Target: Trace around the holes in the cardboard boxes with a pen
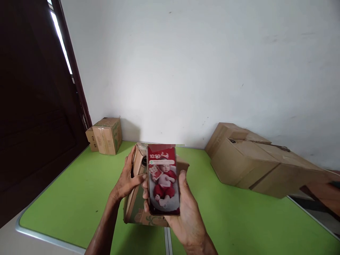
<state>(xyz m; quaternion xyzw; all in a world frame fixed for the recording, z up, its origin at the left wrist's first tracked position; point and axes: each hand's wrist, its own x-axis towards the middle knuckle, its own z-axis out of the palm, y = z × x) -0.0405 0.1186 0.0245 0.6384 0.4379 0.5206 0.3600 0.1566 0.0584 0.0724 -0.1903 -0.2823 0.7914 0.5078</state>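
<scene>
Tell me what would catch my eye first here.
Probably the phone, lit up near the centre in the right hand, its screen showing a baby in red. Just behind it, the left hand grips a cardboard box. Then comes the bright green table, with more boxes at its far left and right.

A plain room, home or storeroom unclear; green table (79, 198); cartons (106, 140) on it; marked white wall (172, 71) behind it; dark door (32, 106) to its left.
</scene>
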